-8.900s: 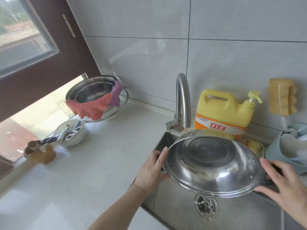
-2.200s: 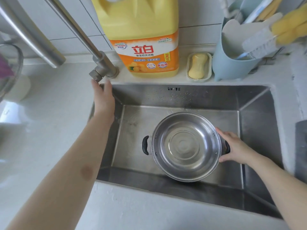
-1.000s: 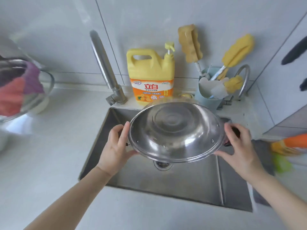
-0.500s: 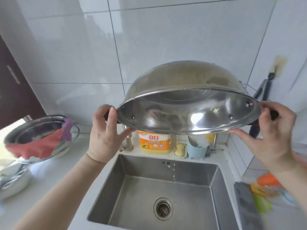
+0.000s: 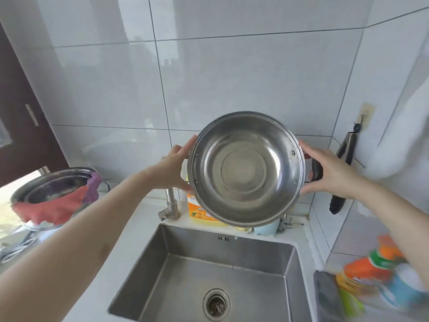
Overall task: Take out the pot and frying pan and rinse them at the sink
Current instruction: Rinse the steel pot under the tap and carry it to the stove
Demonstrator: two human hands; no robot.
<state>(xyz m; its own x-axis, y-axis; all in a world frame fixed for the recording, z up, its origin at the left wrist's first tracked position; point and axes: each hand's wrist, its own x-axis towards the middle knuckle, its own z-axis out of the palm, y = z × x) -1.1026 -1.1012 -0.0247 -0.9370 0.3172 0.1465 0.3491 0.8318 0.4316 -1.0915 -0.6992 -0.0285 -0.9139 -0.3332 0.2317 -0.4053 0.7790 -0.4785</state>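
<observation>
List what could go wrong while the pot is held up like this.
1. The pot is raised above the sink, tipped with its inside facing the camera; the left hand and right hand hold only its sides, so a wet slip might drop it.
2. Swinging it down could knock the faucet or the detergent jug behind it.

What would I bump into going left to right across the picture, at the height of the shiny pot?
Bowl with cloths → left hand → pot → right hand → tongs on the wall.
</observation>
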